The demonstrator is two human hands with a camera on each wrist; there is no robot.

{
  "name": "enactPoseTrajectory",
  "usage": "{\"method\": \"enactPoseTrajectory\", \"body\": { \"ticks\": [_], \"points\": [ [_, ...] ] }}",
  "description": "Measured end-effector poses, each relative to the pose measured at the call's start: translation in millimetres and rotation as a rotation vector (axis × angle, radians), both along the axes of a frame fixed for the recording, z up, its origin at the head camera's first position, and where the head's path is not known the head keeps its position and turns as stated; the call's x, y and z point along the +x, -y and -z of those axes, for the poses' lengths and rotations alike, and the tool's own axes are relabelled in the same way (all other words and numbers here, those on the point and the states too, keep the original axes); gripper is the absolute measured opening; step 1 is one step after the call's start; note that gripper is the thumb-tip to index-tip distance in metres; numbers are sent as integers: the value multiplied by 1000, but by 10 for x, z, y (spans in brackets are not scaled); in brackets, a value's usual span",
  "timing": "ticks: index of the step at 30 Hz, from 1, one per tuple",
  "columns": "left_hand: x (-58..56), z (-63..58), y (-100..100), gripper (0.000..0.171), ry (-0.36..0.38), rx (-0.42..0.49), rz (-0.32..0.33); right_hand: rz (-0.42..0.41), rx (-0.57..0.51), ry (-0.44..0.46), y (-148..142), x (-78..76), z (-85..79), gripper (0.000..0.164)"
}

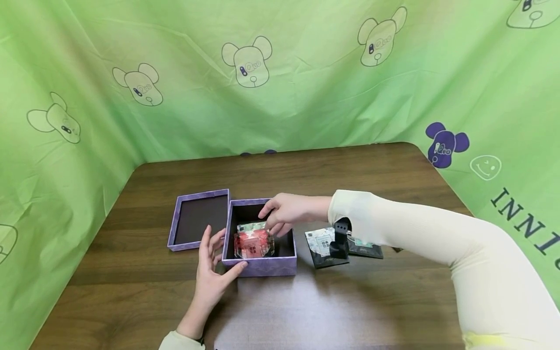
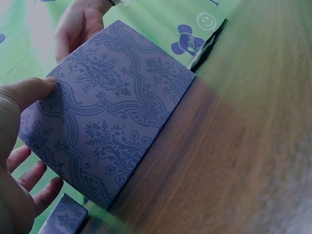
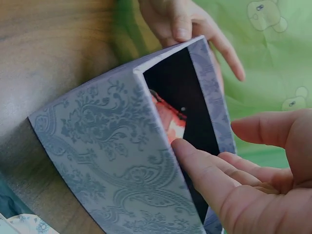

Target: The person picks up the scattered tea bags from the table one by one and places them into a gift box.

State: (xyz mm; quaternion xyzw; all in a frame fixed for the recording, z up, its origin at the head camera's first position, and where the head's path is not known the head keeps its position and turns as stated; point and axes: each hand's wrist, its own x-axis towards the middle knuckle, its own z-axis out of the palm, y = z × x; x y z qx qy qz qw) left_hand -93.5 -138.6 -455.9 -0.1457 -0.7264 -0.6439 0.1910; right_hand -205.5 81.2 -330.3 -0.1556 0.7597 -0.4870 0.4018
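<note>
A purple patterned box (image 1: 262,267) stands uncovered on the table. Inside lies a red printed packet (image 1: 253,245), with a pale green one (image 1: 251,226) partly showing behind it. My left hand (image 1: 212,279) is at the box's near left corner, its thumb touching the front edge and its other fingers spread beside the left wall. My right hand (image 1: 282,214) reaches over the right wall into the box. In the right wrist view its fingers (image 3: 209,173) extend into the opening near the red packet (image 3: 169,119), thumb held apart, nothing gripped.
Left of the box lies its purple lid (image 1: 199,218), dark inside facing up. To the right are a black-and-white packet (image 1: 321,245) and a dark packet with green (image 1: 367,249), partly hidden by the right sleeve. A green curtain (image 1: 297,107) hangs behind the wooden table (image 1: 131,272).
</note>
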Motion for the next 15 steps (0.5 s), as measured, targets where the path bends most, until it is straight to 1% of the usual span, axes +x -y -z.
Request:
{"method": "enactPoseTrajectory", "body": {
  "ticks": [5,8,15],
  "points": [
    [-1,6,0,108,-12,1,3,-26,-47,-27,-46,30,-59,42],
    [-3,8,1,108,-15,3,5,-33,-95,-37,-82,58,-96,42],
    [-11,19,7,109,-17,4,7,-13,-211,-15,-242,130,-231,43]
  ]
}}
